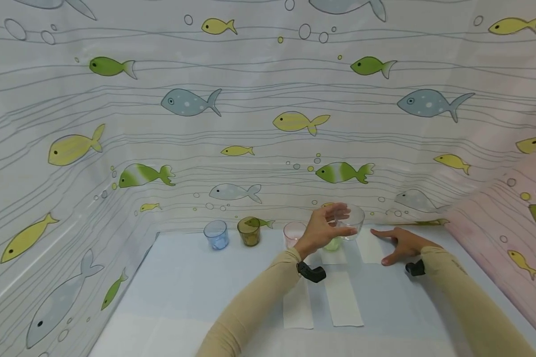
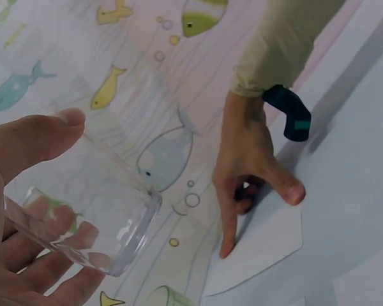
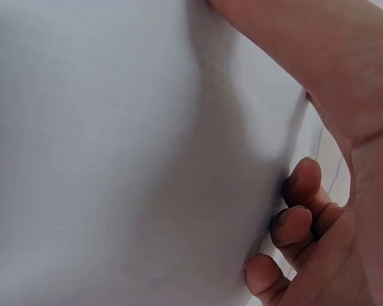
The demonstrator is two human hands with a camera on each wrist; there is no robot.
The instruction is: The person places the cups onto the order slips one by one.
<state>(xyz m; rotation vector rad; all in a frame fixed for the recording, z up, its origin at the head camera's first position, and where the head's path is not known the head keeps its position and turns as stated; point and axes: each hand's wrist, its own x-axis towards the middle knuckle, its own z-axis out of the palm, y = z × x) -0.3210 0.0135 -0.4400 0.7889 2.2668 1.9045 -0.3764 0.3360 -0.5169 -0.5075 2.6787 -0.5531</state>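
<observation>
My left hand (image 1: 319, 229) holds a clear glass (image 1: 356, 218) above the table, thumb on one side and fingers on the other. In the left wrist view the clear glass (image 2: 108, 210) is tilted. My right hand (image 1: 408, 246) rests at a white paper strip (image 1: 368, 250), index finger and thumb stretched out to its right edge. The other fingers of the right hand (image 3: 345, 248) are bent, as the right wrist view shows. Behind the left hand stand a pink glass (image 1: 292, 232) and a green glass (image 1: 332, 245), both partly hidden; the green one is on white paper.
A blue glass (image 1: 216, 235) and an amber glass (image 1: 249, 233) stand at the table's back left. Two more white paper strips (image 1: 345, 301) lie toward the front, one partly beside the left forearm. A fish-patterned curtain (image 1: 268, 99) rises behind and at both sides of the table (image 1: 183, 292).
</observation>
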